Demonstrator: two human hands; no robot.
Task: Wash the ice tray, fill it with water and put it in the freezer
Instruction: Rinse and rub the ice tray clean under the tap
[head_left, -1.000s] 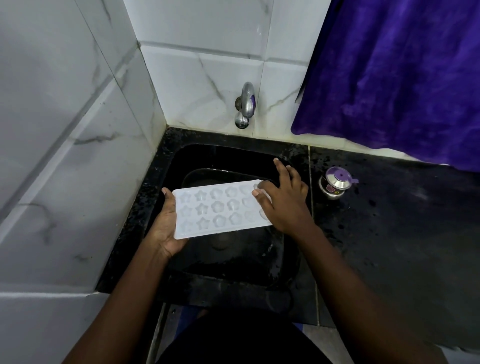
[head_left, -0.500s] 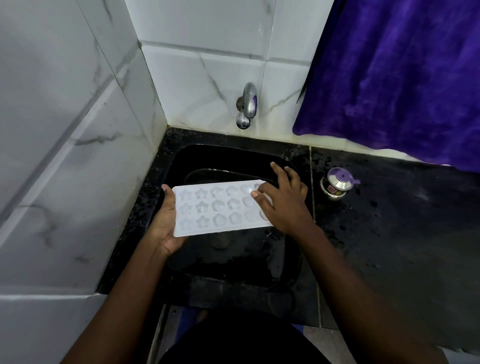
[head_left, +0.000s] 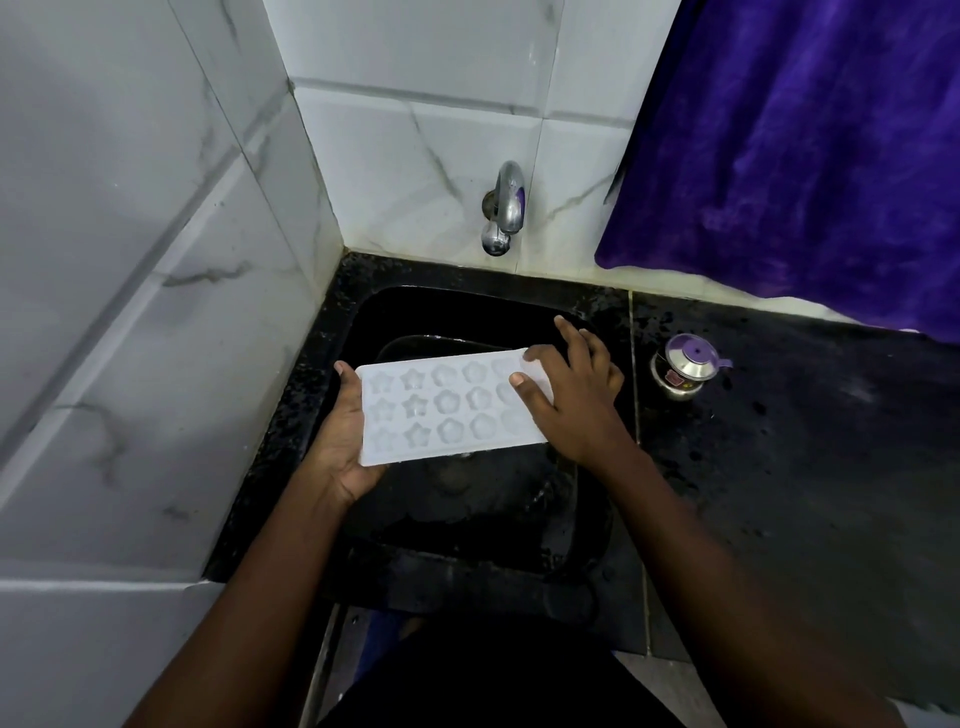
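A white ice tray (head_left: 447, 408) with star and flower shaped moulds is held level over the black sink (head_left: 363, 322). My left hand (head_left: 345, 436) grips its left end from below, thumb on the edge. My right hand (head_left: 571, 397) lies on the tray's right end, fingers spread across the last moulds and hiding them. The chrome tap (head_left: 506, 208) sticks out of the tiled wall above the sink, with no water running from it.
A small steel pot with a purple lid knob (head_left: 685, 366) stands on the wet black counter (head_left: 805, 467) right of the sink. A purple cloth (head_left: 805, 145) hangs over the wall at the upper right. Marble tiled walls close in the left and back.
The fingers of my right hand have shifted slightly over the tray's right end. The tray stays in about the same place over the sink.
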